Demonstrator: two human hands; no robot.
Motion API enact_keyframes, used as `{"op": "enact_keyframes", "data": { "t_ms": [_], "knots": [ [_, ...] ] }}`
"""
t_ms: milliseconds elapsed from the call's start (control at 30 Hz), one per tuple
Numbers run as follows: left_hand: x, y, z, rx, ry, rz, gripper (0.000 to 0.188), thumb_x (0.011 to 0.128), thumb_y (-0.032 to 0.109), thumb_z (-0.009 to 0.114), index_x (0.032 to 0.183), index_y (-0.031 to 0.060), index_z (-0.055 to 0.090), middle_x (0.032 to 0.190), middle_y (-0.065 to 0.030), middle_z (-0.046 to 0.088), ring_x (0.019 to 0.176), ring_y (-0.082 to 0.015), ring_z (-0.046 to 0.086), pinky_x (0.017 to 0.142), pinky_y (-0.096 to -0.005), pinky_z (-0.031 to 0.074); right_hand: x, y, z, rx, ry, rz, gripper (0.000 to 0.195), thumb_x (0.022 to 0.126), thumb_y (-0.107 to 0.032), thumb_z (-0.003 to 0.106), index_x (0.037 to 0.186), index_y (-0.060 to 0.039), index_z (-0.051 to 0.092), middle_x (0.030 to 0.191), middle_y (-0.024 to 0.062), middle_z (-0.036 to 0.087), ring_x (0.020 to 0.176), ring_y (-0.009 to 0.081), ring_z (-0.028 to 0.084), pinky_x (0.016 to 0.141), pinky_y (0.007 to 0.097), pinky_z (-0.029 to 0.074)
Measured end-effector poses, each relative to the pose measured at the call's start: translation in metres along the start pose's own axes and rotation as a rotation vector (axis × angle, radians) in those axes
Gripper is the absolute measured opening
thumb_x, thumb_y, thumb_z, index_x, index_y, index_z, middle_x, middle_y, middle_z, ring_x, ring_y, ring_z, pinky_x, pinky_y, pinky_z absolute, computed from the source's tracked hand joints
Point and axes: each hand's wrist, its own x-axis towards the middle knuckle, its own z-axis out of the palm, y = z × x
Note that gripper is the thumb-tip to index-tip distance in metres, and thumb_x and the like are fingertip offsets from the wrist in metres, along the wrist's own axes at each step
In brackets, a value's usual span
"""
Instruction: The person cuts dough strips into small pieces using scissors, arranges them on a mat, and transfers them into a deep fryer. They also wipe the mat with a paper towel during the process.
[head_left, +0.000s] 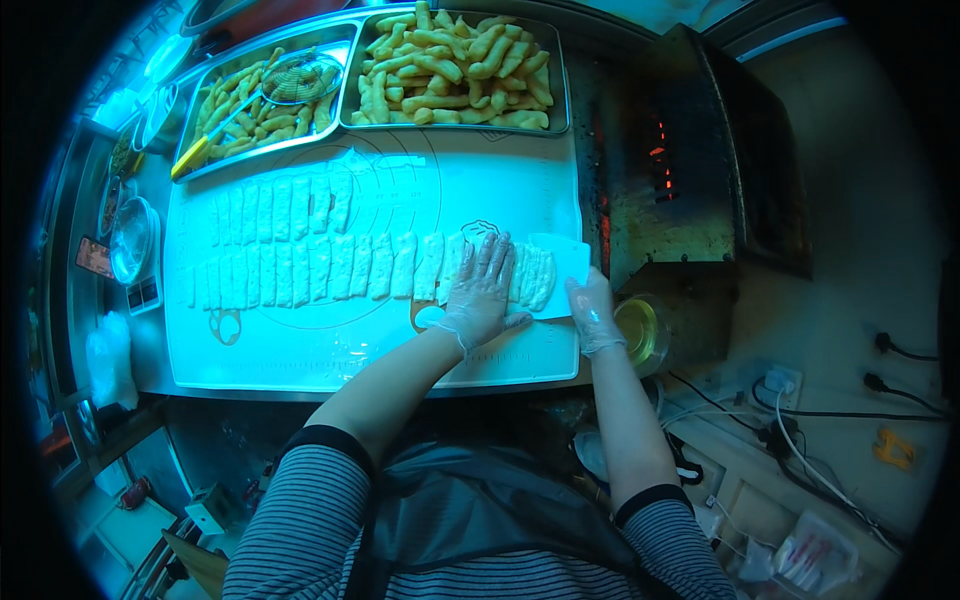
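Observation:
My left hand (484, 292), in a clear plastic glove, lies palm down over raw dough strips with nothing gripped in it. My right hand (592, 307), gloved too, grips the right edge of a thin white plastic board (568, 259). Narrow dough strips (534, 277), pressed close together, lie at that board between my hands. Leftward runs a long row of cut dough strips (342, 266), spaced slightly apart on a white printed pastry mat (277, 352). Behind it is a shorter row of strips (281, 210). Fingers and palm of my left hand hide part of the dough beneath.
Two metal trays of fried dough sticks (450, 67) (255, 112) stand at the back, with a yellow-handled wire skimmer (296, 79) on the left one. At right are a soiled metal appliance (675, 165) with glowing slots and a container of yellowish liquid (637, 330). A scale (144, 295) stands left.

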Motion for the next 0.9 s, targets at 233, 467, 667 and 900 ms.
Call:
{"op": "enact_keyframes", "data": {
  "t_ms": [233, 467, 667, 900],
  "knots": [
    [-0.014, 0.004, -0.027, -0.107, 0.067, -0.006, 0.09, 0.087, 0.06, 0.044, 0.145, -0.0018, 0.014, 0.152, -0.0205, 0.008, 0.141, -0.0358, 0.003, 0.113, -0.0473, 0.001, -0.031, 0.0, 0.026, 0.914, -0.348, 0.287, 0.035, 0.09, -0.009, 0.051, 0.124, 0.002, 0.049, 0.116, 0.0108, 0.058, 0.102, 0.0196, 0.058, 0.088, 0.0344, 0.047],
    [-0.067, 0.006, -0.127, -1.154, 0.366, -0.041, 0.07, 0.094, 0.04, 0.042, 0.144, -0.0019, 0.017, 0.15, -0.0212, 0.019, 0.138, -0.0312, 0.022, 0.112, -0.0385, 0.017, -0.074, -0.079, -0.054, 1.266, -0.509, 0.198, 0.034, 0.093, -0.014, 0.045, 0.123, 0.0012, 0.049, 0.114, 0.0122, 0.058, 0.105, 0.0213, 0.058, 0.093, 0.0357, 0.046],
    [-0.087, -0.001, -0.153, -1.02, 0.297, -0.055, 0.064, 0.097, 0.041, 0.037, 0.143, -0.0025, 0.023, 0.145, -0.0227, 0.029, 0.136, -0.0321, 0.027, 0.11, -0.0389, 0.022, -0.056, -0.167, -0.218, 1.008, -0.18, -0.157, 0.035, 0.092, -0.019, 0.047, 0.12, 0.0017, 0.051, 0.11, 0.0129, 0.06, 0.099, 0.0203, 0.061, 0.089, 0.0353, 0.049],
    [-0.111, 0.002, -0.118, -1.157, 0.273, -0.27, 0.065, 0.097, 0.042, 0.037, 0.139, -0.007, 0.028, 0.138, -0.0278, 0.038, 0.13, -0.0332, 0.036, 0.106, -0.039, 0.029, 0.076, -0.155, -0.318, 0.262, 0.013, -0.055, 0.029, 0.084, -0.014, 0.052, 0.106, 0.0048, 0.06, 0.103, 0.015, 0.063, 0.094, 0.0247, 0.062, 0.086, 0.0362, 0.048]
  ]
}}
